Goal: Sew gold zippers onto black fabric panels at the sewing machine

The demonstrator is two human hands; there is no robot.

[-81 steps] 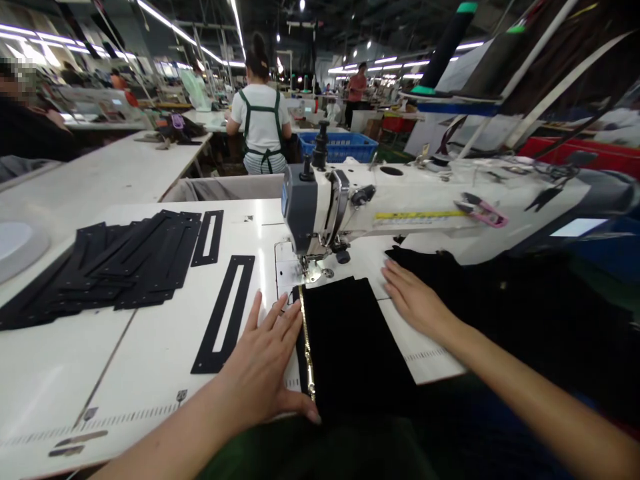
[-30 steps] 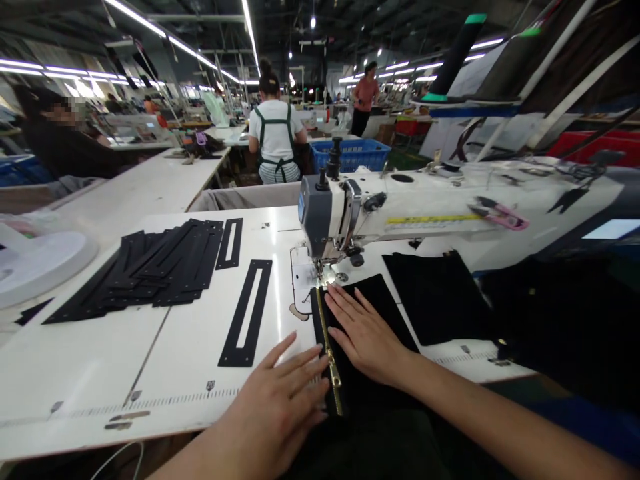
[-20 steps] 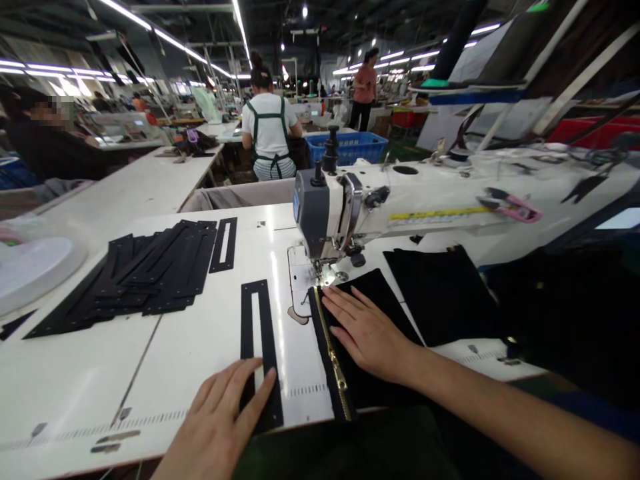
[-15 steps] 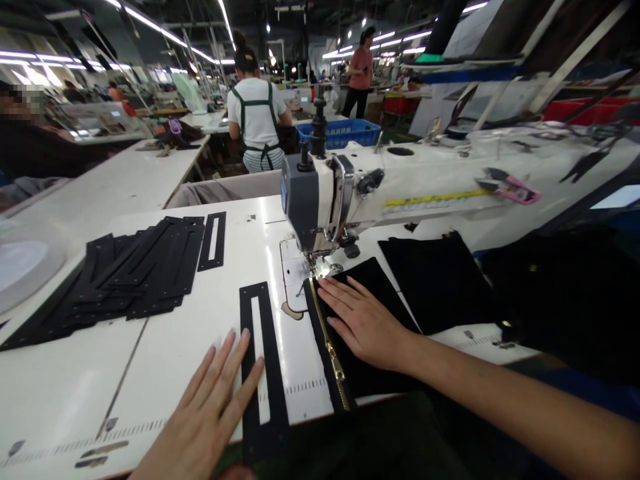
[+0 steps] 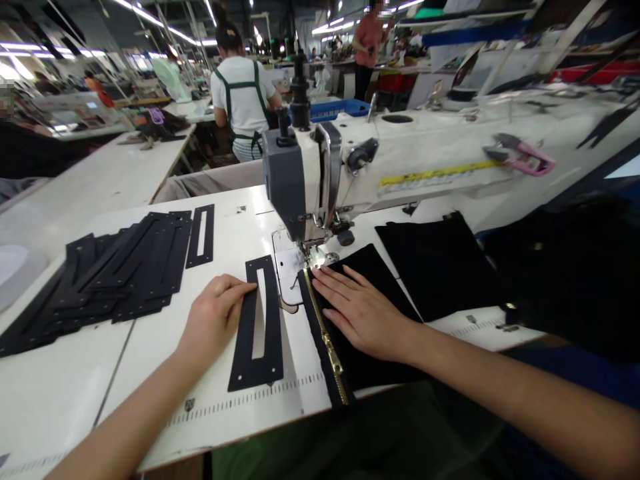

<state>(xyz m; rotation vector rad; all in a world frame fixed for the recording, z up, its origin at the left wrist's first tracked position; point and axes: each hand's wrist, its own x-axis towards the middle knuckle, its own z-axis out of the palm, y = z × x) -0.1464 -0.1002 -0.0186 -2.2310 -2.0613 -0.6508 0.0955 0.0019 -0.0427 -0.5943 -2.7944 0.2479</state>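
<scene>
My left hand (image 5: 215,317) pinches the left edge of a black rectangular frame piece (image 5: 274,333), which has a long slot and small corner holes. That piece is tilted, partly lifted off the white table. Flat on black fabric (image 5: 380,287) lies my right hand (image 5: 365,312), fingers stretched toward the needle area. A gold zipper (image 5: 326,339) runs along the fabric's left edge, its pull hanging near the lower end. Just beyond the fingertips stands the sewing machine's presser foot (image 5: 311,252), close to the fabric's top edge.
A pile of black slotted pieces (image 5: 130,267) lies on the left, with one single slotted piece (image 5: 201,235) beside it. The sewing machine arm (image 5: 430,153) spans the right, carrying pink-handled snips (image 5: 523,155). More black fabric (image 5: 435,267) lies at right. A co-worker (image 5: 243,93) stands behind.
My left hand has gone from lying spread over the slotted piece to pinching its edge, and the piece has moved up and tilted. My right hand stays on the fabric. The view shifted slightly.
</scene>
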